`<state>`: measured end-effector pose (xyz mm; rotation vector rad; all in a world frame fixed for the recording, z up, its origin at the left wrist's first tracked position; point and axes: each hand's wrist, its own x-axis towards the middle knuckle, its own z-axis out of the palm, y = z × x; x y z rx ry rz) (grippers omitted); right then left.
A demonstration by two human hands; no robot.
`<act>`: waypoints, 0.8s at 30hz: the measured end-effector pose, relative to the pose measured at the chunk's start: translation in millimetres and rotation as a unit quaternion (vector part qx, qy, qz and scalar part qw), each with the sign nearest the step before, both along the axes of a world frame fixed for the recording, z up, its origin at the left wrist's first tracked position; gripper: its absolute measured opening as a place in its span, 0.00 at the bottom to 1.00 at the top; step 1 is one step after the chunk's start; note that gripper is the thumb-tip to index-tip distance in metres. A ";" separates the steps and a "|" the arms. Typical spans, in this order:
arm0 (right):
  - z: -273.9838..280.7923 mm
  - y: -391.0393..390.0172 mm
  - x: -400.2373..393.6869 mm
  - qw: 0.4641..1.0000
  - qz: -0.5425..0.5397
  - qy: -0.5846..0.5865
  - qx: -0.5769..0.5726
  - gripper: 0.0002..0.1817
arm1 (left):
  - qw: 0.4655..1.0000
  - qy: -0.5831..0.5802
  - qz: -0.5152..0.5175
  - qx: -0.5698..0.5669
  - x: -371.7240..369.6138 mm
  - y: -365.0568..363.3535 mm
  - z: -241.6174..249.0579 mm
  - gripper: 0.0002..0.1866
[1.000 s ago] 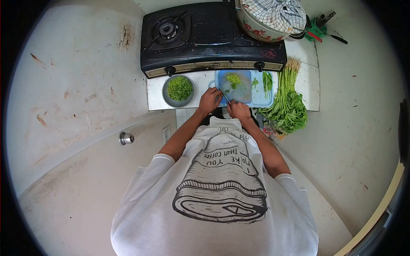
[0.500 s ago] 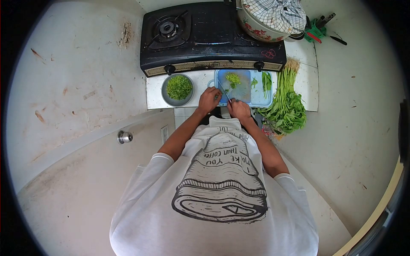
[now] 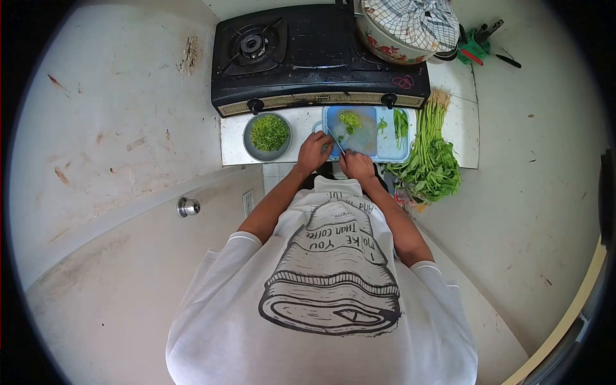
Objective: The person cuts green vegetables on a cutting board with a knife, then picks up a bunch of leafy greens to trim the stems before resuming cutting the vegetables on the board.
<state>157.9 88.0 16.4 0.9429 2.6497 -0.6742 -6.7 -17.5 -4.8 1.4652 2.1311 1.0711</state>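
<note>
My right hand (image 3: 358,165) is closed around a knife (image 3: 337,142), whose thin blade points up and left across the near-left part of a blue cutting board (image 3: 388,151). Just left of the blade, my left hand (image 3: 314,152) has its fingers curled together at the board's edge; whatever they grip is hidden or too small to make out. Chopped greens (image 3: 350,120) lie in a small heap beyond the blade, with a few bits near it. On the board's right side rest some longer green leaves (image 3: 400,124).
A grey bowl (image 3: 267,156) of chopped greens stands left of the board. To the right lies a large bunch of leafy greens (image 3: 431,151) with roots. Behind are a black gas stove (image 3: 317,64), a cloth-covered pot (image 3: 391,51) and a green basket (image 3: 475,48) with utensils.
My right hand and the knife have shifted very slightly to the left. My left hand stays at the board's left edge, and the greens look the same.
</note>
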 end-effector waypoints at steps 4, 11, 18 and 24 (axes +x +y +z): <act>3.1 0.3 2.1 1.000 -0.009 0.002 -0.003 0.22 | 1.000 -0.002 -0.005 -0.010 0.0 -0.4 2.0 0.05; -4.0 -3.4 6.8 1.000 0.011 0.026 -0.008 0.23 | 1.000 0.006 0.002 -0.009 0.5 0.4 1.2 0.05; -3.3 0.0 -3.6 1.000 0.020 0.001 0.001 0.22 | 1.000 -0.003 0.002 -0.025 2.4 -1.5 3.2 0.05; -1.3 0.2 4.2 1.000 -0.004 0.002 -0.004 0.22 | 1.000 -0.018 0.010 -0.015 2.3 -2.7 4.1 0.06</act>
